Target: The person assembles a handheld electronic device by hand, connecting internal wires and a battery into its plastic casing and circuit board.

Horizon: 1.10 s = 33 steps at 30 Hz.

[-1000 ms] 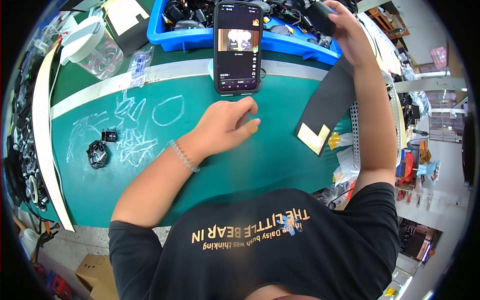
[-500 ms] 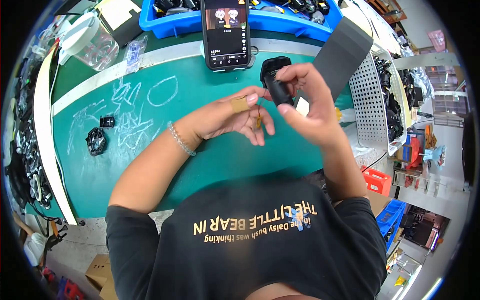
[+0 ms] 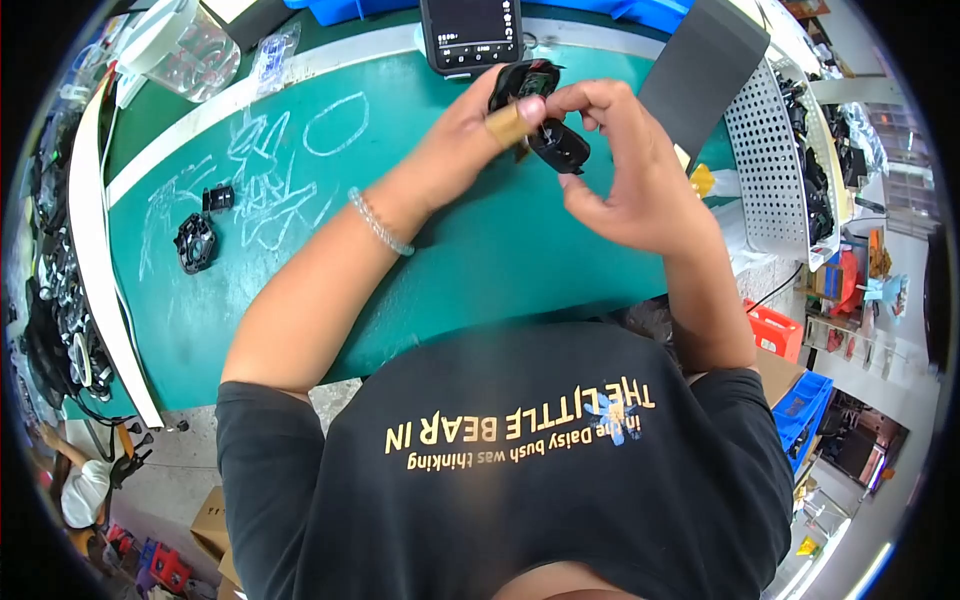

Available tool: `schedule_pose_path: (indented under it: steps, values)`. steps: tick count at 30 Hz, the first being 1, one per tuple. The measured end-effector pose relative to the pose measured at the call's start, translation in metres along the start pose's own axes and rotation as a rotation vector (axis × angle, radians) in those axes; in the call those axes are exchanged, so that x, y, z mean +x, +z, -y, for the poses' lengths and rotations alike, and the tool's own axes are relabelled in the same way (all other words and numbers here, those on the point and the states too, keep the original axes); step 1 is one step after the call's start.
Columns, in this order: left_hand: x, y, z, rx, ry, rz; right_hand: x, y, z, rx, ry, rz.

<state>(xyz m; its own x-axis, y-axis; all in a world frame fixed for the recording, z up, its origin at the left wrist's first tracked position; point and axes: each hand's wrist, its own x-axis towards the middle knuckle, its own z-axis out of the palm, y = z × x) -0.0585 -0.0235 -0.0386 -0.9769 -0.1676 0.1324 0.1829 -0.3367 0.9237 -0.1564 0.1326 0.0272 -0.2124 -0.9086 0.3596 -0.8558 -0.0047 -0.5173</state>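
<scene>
Between my two hands is a black plastic housing [image 3: 562, 148] with a wide, open head and a rounded handle. Its inner parts show in the head, though what they are is too small to tell. My left hand [image 3: 478, 128], with a tan bandage on the thumb, is closed around the head, the thumb pressed near where head and handle meet. My right hand [image 3: 640, 175] grips the handle from the right between curled fingers and thumb. To the left, a black many-sided frame [image 3: 196, 243] and a small black rectangular part [image 3: 218, 198] lie on the green mat [image 3: 450, 270].
A phone [image 3: 472, 35] stands upright beyond my hands. At the right are a dark grey panel [image 3: 705, 75] and a white perforated basket [image 3: 765, 170] of black parts. A clear jug [image 3: 195, 55] stands far left; a blue bin [image 3: 350, 10] lies behind the phone.
My left hand has closed on the housing; its fingers were spread below, with a thin wire and small yellow piece hanging there. The housing has turned in my hands. The whole view has shifted.
</scene>
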Motion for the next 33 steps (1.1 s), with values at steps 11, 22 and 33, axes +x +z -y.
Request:
schedule_pose_path:
  steps: [11, 22, 33]
  values:
    - [0.005, -0.003, 0.005, -0.058, -0.129, -0.076, 0.002, -0.001, -0.019, 0.582, 0.160, 0.058]
    - [0.007, -0.010, 0.006, -0.016, -0.164, -0.097, 0.006, 0.011, -0.029, 1.030, 0.482, -0.126]
    - [0.008, -0.005, -0.001, -0.006, -0.117, -0.090, 0.007, 0.016, -0.030, 0.868, 0.576, -0.234]
